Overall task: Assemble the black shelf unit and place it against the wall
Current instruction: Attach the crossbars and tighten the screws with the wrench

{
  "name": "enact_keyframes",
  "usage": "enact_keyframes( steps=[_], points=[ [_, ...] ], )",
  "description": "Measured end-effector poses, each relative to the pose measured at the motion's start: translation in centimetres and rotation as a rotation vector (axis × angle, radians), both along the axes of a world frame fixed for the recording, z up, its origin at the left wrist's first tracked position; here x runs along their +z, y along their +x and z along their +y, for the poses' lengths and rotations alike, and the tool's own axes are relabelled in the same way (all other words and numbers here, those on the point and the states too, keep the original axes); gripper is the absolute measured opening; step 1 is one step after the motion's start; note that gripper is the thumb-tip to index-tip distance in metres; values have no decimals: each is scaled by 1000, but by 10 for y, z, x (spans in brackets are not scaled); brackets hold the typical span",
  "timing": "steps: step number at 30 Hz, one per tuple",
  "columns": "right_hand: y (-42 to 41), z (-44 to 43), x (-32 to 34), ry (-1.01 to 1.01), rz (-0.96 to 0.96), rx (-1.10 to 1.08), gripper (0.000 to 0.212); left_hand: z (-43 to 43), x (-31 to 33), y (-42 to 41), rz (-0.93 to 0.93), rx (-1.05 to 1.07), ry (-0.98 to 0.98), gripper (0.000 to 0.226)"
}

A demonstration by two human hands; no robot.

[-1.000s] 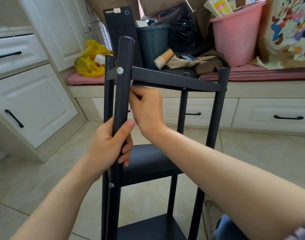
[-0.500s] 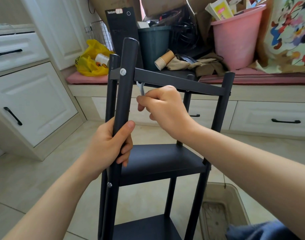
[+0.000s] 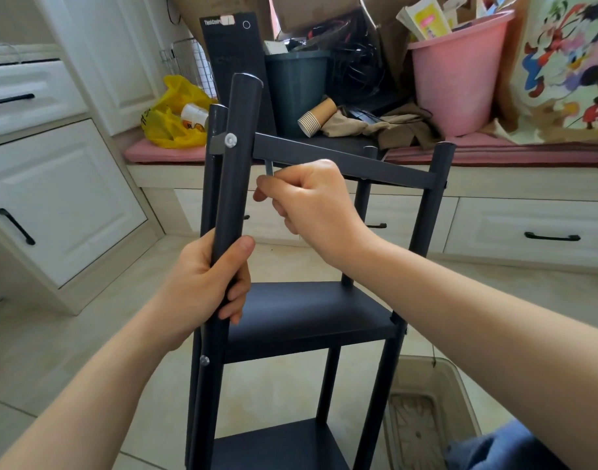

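Since half second ago: forked head of wrench no longer showing, only thin shank sticking up under top rail. Right hand curling tight round wrench, just right of front post. Left hand still wrapping that post, below silver screw. Shelf unit standing upright between forearms, middle shelf lying directly below right hand.
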State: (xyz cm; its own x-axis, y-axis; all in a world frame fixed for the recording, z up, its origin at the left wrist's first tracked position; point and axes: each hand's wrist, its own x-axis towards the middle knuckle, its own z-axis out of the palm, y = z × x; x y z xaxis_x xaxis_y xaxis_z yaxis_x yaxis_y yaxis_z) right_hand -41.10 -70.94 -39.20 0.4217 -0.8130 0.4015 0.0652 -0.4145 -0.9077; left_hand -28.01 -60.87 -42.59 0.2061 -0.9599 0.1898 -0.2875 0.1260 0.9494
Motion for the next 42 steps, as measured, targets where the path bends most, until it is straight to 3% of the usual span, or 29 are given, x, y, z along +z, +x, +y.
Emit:
enact_keyframes(
  steps=[18,28,33,42],
  points=[
    [45,1,-13,-27,-176,-208,53,-7,0,-1,-4,-5,-1,40],
    [21,0,-13,-29,-25,-145,33,-2,1,0,-6,-2,-1,39],
    [13,6,-8,-12,53,-74,35,1,2,2,-10,-8,5,39],
    [12,8,2,-1,-2,-42,35,2,2,2,-33,-32,-1,40]
  ],
)
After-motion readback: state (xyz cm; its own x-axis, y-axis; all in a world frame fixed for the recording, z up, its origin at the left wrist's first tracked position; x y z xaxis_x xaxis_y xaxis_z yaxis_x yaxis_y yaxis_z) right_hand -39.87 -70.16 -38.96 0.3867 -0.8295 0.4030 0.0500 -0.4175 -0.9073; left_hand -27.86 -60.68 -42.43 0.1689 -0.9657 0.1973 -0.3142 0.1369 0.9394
